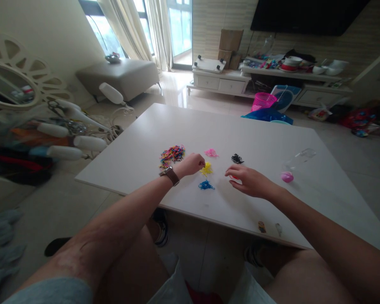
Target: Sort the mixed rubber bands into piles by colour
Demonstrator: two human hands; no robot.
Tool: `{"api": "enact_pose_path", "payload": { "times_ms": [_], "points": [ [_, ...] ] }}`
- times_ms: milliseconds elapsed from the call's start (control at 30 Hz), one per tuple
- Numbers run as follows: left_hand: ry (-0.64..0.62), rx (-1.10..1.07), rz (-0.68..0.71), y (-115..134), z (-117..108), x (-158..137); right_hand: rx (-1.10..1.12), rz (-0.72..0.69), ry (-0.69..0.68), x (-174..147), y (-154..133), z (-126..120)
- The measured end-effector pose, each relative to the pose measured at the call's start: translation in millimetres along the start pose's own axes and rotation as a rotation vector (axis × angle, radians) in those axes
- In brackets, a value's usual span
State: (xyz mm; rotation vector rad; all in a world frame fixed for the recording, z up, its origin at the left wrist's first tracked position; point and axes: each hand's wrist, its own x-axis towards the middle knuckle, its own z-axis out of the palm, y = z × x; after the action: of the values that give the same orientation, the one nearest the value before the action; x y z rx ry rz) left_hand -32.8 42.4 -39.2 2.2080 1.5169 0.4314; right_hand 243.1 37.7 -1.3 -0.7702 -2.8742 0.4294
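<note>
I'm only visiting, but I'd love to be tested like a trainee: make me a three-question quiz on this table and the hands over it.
1. Multiple choice: which hand has a watch at its wrist? A) the left; B) the right; C) both.
2. True or false: on the table, the yellow pile lies between the pink pile and the blue pile.
3. Fill in: the small pile just beyond the right hand is ____ in colour.

Key:
1. A, the left hand.
2. True.
3. Black.
</note>
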Motion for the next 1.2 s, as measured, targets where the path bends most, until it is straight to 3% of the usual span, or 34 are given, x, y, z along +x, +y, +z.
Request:
{"api": "enact_pose_path", "payload": {
  "times_ms": [967, 1200],
  "points": [
    [0.003, -0.098, 0.053, -1.4, -3.6, 2.6, 0.026, -0.002, -0.025, -0.6, -0.5, -0.4],
    [-0.019, -0.267, 0.051, 3.7, -0.8, 5.0, 0.015, 0.005, -0.034, -0.4, -0.8, 0.6]
  ]
}}
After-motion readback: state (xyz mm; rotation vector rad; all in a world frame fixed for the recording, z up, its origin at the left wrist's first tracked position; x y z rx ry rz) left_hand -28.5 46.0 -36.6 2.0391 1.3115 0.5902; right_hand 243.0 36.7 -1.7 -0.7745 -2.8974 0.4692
